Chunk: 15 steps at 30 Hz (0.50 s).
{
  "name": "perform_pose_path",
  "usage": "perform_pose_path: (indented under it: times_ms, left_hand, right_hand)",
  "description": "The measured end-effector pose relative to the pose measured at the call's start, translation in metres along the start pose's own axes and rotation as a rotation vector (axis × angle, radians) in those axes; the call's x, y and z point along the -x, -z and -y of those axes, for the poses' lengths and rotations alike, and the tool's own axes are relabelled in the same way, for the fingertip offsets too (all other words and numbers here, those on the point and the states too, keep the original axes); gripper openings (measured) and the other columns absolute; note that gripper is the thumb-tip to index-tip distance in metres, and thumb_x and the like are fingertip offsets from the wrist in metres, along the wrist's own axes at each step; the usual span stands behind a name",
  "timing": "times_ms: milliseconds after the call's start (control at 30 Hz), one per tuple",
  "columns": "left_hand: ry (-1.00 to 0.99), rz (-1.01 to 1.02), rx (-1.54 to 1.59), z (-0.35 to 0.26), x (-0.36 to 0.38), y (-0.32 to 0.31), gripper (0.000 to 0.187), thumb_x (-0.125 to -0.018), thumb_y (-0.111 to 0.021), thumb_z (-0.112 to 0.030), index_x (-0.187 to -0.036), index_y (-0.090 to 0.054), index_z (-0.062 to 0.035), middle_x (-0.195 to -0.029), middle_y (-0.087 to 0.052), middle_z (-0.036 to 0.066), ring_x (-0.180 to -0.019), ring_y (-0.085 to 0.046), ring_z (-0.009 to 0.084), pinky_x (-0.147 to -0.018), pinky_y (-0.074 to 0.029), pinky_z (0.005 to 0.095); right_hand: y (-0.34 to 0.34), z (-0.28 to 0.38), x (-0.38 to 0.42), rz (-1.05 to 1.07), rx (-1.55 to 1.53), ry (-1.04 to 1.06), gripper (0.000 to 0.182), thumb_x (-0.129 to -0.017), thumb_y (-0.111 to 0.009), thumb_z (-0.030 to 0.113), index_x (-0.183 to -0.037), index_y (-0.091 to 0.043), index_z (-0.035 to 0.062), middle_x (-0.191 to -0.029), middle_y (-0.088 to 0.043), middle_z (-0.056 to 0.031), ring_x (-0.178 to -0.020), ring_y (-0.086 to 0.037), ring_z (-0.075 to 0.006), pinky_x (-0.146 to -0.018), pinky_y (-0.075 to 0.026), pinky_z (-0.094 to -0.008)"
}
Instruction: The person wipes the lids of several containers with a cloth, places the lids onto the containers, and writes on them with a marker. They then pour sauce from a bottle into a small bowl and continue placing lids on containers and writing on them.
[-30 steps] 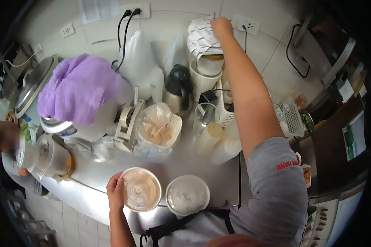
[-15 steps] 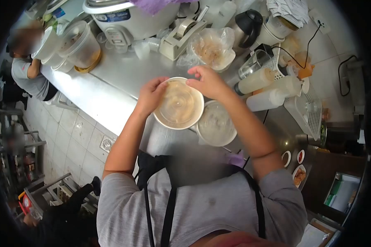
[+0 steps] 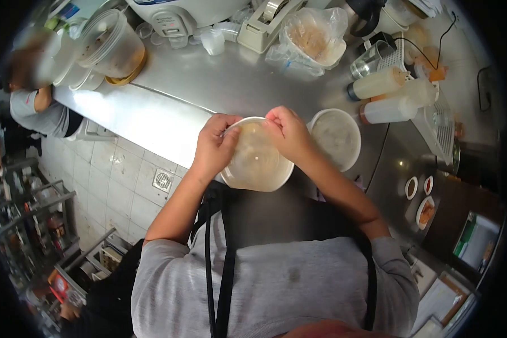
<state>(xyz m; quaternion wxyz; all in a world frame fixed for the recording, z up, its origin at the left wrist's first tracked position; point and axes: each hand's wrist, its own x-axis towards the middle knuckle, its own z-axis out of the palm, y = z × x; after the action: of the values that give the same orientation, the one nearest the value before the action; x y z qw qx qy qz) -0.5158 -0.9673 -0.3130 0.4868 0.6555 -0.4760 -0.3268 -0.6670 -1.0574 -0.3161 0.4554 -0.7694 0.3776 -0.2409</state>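
A round white takeout bowl (image 3: 257, 160) with a cloudy clear lid is between my hands, close to my body at the counter's edge. Something pale brown shows faintly through the lid. My left hand (image 3: 215, 143) grips the rim on the left, its thumb lying over the lid. At the upper right of the rim, my right hand (image 3: 289, 133) pinches the edge with fingers and thumb. A second lidded bowl (image 3: 336, 139), greyish under its lid, stands on the steel counter (image 3: 219, 84) beyond my right wrist.
Squeeze bottles (image 3: 386, 110) and a white plastic basket (image 3: 434, 127) stand to the right. A bag-lined tub (image 3: 312, 39), a tape dispenser (image 3: 267, 25) and a rice cooker (image 3: 174, 19) are at the back. Another person (image 3: 36, 112) is at the far left, near stacked tubs (image 3: 110, 48).
My right hand has closed on the bowl's rim, where its fingers were lifted before. The held bowl has come nearer my body, and the second bowl now appears farther right as the view shifted.
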Motion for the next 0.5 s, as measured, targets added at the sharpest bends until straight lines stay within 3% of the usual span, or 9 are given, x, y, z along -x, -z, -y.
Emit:
perform_pose_path:
  times_ms: [267,367,500]
  left_hand:
    - [-0.013,0.288,0.043,0.01,-0.03,0.037,0.01,-0.076,-0.05,-0.005,-0.082,-0.056,0.0001,-0.078,-0.052,0.007,-0.073,-0.05,0.0144,-0.066,-0.04,0.024]
    - [-0.003,0.367,0.053,0.015,-0.043,0.048,0.011,-0.077,-0.05,-0.006,-0.082,-0.056,0.0003,-0.078,-0.052,0.007,-0.072,-0.05,0.014,-0.065,-0.04,0.0235]
    - [0.016,0.421,0.084,0.023,-0.054,0.059,0.011,-0.078,-0.049,-0.008,-0.082,-0.055,0.0003,-0.078,-0.052,0.007,-0.072,-0.05,0.0136,-0.065,-0.039,0.0231]
  right_hand:
    - [-0.029,0.009,0.004,-0.082,-0.105,-0.203,0.012,-0.074,-0.054,0.01,-0.074,-0.045,0.0021,-0.064,-0.048,-0.0073,-0.056,-0.045,-0.0143,-0.052,-0.037,-0.0266]
    - [-0.037,0.019,-0.003,-0.087,-0.139,-0.265,0.008,-0.077,-0.051,0.008,-0.075,-0.045,0.0024,-0.062,-0.046,-0.0033,-0.056,-0.042,-0.0083,-0.051,-0.036,-0.0223]
    - [-0.053,0.027,-0.012,-0.157,-0.285,-0.233,0.004,-0.08,-0.047,0.007,-0.079,-0.047,0.0026,-0.065,-0.047,-0.0008,-0.06,-0.042,-0.006,-0.054,-0.036,-0.0202]
